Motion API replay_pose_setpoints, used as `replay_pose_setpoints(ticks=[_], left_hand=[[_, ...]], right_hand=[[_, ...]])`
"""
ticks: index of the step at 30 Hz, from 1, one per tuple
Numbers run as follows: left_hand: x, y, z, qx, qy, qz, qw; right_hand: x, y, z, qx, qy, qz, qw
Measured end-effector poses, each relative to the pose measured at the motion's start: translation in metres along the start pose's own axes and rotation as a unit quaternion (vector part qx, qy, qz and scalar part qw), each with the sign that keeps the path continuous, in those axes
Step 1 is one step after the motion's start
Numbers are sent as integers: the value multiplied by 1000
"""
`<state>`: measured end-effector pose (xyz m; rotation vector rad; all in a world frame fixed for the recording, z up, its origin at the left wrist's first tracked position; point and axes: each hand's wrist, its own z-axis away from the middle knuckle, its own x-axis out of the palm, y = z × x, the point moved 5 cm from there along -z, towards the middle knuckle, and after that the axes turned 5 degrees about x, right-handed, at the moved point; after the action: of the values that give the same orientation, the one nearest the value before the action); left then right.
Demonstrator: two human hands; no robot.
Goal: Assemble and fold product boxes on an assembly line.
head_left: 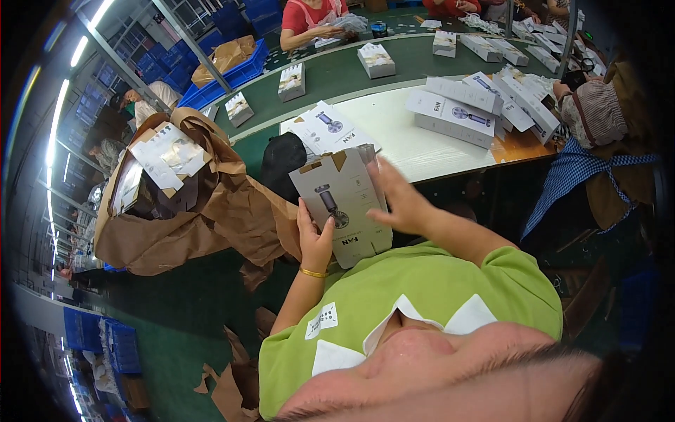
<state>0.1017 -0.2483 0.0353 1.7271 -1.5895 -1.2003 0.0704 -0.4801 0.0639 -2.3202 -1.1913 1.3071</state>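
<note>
Upright against my green shirt stands a white carton [351, 228] with a picture of a small fan, brown cardboard showing at its notched top edge. It looks flat, perhaps several layers thick; I cannot tell exactly. My left hand [316, 239] grips its left edge, thumb across the printed face. My right hand [406, 200] is at the right edge, fingers stretched out and slightly blurred, thumb close to the face. Just beyond lie flat printed cartons [327, 128] on the white tabletop [390, 116], beside a black rounded object [283, 163].
A large brown paper-lined bag [169, 235] holding cartons stands at left. Closed white boxes [453, 116] are piled at right, near a co-worker's patterned sleeve [594, 112]. Spaced boxes [376, 60] sit on the green conveyor [330, 74]; a person in red [302, 17] works across it.
</note>
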Motion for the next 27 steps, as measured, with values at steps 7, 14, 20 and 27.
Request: replay_pose_setpoints(ticks=[7, 14, 20, 27], left_hand=[[-8, 44, 0, 164, 6, -77, 983], [-2, 133, 5, 257, -144, -212, 932], [24, 131, 3, 255, -206, -166, 930], [21, 122, -6, 219, -159, -200, 942]], right_hand=[[14, -46, 5, -34, 21, 47, 998], [7, -40, -5, 90, -49, -208, 973], [11, -20, -11, 212, -24, -578, 788], [15, -4, -14, 259, -15, -547, 796]])
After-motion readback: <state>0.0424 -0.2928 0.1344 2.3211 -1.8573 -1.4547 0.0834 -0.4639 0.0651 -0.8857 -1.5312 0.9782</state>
